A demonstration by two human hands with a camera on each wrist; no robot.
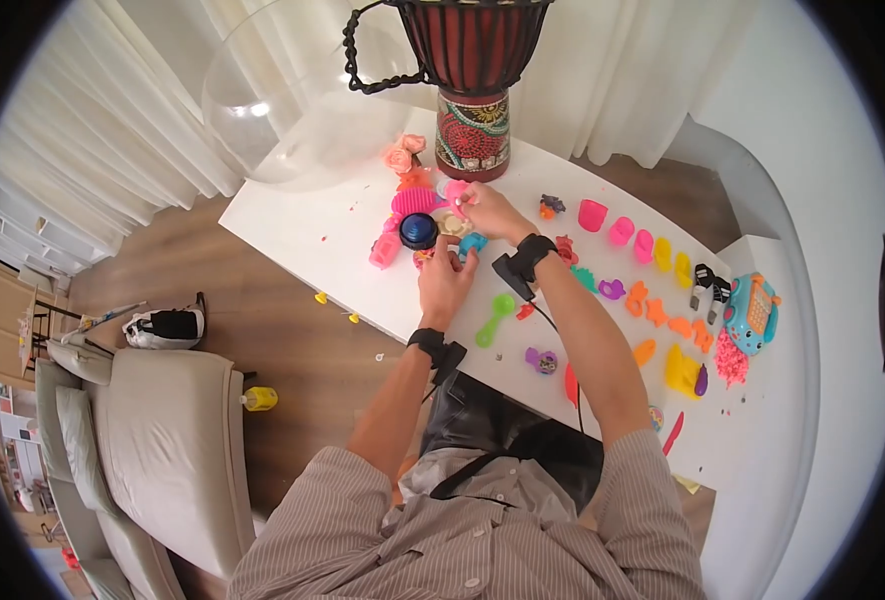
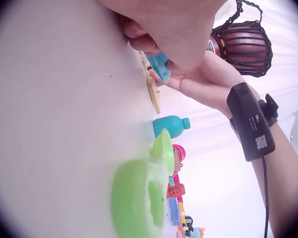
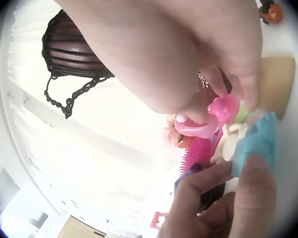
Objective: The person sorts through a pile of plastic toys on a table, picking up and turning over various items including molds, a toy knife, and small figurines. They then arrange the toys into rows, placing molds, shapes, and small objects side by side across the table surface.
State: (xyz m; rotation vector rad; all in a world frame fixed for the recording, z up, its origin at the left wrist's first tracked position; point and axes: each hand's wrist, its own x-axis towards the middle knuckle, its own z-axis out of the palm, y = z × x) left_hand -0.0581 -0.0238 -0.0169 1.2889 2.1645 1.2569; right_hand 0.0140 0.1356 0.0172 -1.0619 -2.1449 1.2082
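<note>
My left hand [image 1: 447, 285] pinches a turquoise molded toy piece [image 3: 258, 146] between thumb and fingers, low over the white table. Just beyond it, my right hand [image 1: 494, 214] reaches into the toy cluster, fingers and thumb around a pink toy piece [image 3: 223, 106]; its fingertips are partly hidden. A pink loop-shaped piece [image 3: 194, 129] shows beside the right thumb. Cream toy pieces [image 3: 231, 141] lie between the hands. Next to the left hand are a dark blue round object [image 1: 418, 231] and a bright pink bristled brush [image 1: 412, 202].
A djembe drum [image 1: 473, 130] stands behind the cluster, near pink artificial roses [image 1: 402, 155]. On the right side of the table [image 1: 302, 225] lie a green spoon-like toy [image 1: 497, 318], several colored molds and a blue toy cash register [image 1: 752, 313]. A grey sofa [image 1: 167, 440] stands at left.
</note>
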